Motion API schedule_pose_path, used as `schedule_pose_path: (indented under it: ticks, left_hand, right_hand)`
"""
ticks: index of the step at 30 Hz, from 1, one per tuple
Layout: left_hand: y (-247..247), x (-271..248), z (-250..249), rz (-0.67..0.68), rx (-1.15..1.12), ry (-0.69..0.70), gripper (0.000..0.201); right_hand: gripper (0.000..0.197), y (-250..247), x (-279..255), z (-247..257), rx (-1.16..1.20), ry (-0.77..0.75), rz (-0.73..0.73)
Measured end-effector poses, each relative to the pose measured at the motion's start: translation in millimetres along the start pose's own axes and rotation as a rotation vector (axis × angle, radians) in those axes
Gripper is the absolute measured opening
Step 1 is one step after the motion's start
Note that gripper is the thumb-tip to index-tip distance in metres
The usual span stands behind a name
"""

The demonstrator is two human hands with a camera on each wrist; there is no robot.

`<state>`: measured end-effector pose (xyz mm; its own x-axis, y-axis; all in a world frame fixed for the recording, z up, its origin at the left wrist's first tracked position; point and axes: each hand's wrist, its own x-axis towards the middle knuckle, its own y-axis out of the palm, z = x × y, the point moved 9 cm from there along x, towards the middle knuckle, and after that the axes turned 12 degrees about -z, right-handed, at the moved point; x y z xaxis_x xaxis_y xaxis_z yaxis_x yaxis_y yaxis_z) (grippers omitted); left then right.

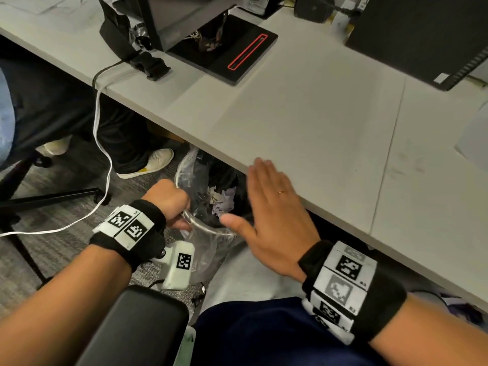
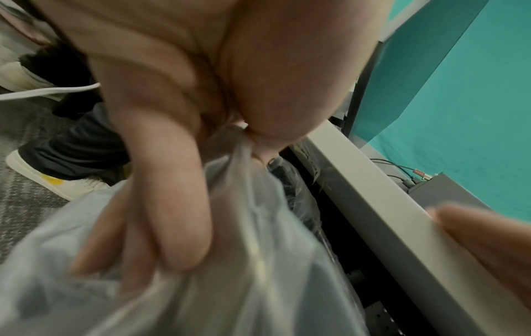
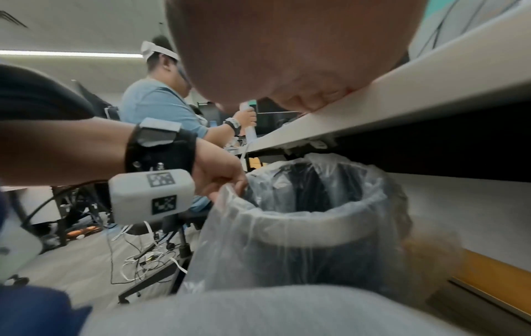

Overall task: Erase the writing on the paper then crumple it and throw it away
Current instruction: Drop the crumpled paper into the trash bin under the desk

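Note:
A black waste bin (image 1: pixel 211 228) lined with a clear plastic bag (image 3: pixel 281 225) stands on the floor under the desk edge. Crumpled pale paper (image 1: pixel 224 200) lies inside it. My left hand (image 1: pixel 169 204) grips the bin's rim and bag liner (image 2: pixel 244 204) on the near left side, fingers curled round it. Over the bin's right side hovers my right hand (image 1: pixel 266 207), flat and spread with straight fingers, holding nothing; its fingertips reach the desk edge (image 3: pixel 316 118).
The grey desk (image 1: pixel 317 128) carries a monitor base (image 1: pixel 227 51) and a black computer case (image 1: pixel 422 35). A white cable (image 1: pixel 105 165) hangs to the carpet. Another person's legs and shoes (image 1: pixel 150 163) are left of the bin. A chair armrest (image 1: pixel 142 323) sits near my left forearm.

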<state>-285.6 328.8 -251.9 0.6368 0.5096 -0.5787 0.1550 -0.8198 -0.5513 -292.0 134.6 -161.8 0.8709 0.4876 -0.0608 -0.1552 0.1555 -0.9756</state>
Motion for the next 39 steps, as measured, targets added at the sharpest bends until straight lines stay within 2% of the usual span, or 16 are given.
schedule_pose_path:
  ticks: [2, 3, 5, 8, 9, 12, 14, 17, 19, 20, 22, 24, 25, 30, 35, 39]
  left_hand:
    - [0, -1, -2, -0.004, 0.009, 0.014, 0.019]
    - [0, -1, -2, -0.002, 0.004, 0.015, 0.018]
    - [-1, 0, 0, -0.007, 0.001, 0.008, 0.015]
    - [2, 1, 4, 0.009, 0.009, 0.009, 0.009]
    - [2, 1, 4, 0.007, 0.011, 0.016, 0.007]
    - [1, 6, 3, -0.024, 0.004, 0.029, 0.011]
    - [0, 7, 4, -0.025, -0.020, 0.021, 0.013]
    - [2, 12, 8, -0.008, -0.026, 0.021, 0.013]
    - [5, 14, 12, 0.006, -0.025, 0.005, 0.010]
    - [6, 15, 12, 0.012, -0.023, 0.012, 0.010]
    - [6, 18, 11, 0.013, -0.029, 0.032, 0.010]
    - [5, 23, 11, -0.005, -0.027, 0.047, 0.009]
    - [5, 26, 13, -0.011, -0.022, 0.054, 0.006]
    - [7, 42, 42, -0.020, -0.064, -0.021, 0.015]
    - [29, 69, 97, -0.080, -0.179, -0.247, 0.013]
    - [69, 85, 134, -0.041, -0.209, -0.381, 0.008]
  right_hand:
    - [0.097, -3, 1, 14, 0.111, -0.100, 0.035]
    - [0.094, -9, 4, 10, 0.146, -0.090, 0.015]
    - [0.089, -22, 16, -15, 0.126, 0.040, -0.049]
    - [0.090, -24, 35, -40, 0.032, 0.239, -0.036]
    - [0.092, -20, 40, -30, 0.011, 0.197, -0.022]
    - [0.091, 2, 31, 29, -0.063, -0.146, 0.039]
    - [0.085, -2, 23, 36, -0.033, -0.223, 0.059]
    - [0.080, -30, 47, -5, 0.053, -0.021, -0.057]
    - [0.084, -33, 56, -24, 0.061, 0.118, -0.054]
    - [0.087, -25, 54, -19, 0.029, 0.098, -0.026]
    - [0.092, -4, 38, 13, -0.061, -0.095, 0.032]
    - [0.093, 21, 14, 39, -0.050, -0.285, 0.157]
    - [0.090, 31, 5, 39, -0.009, -0.301, 0.230]
    - [0.062, 42, 6, -12, 0.125, -0.077, 0.248]
    - [0.058, 65, 10, -39, 0.192, 0.056, 0.366]
    - [0.061, 96, 14, -48, 0.109, 0.119, 0.506]
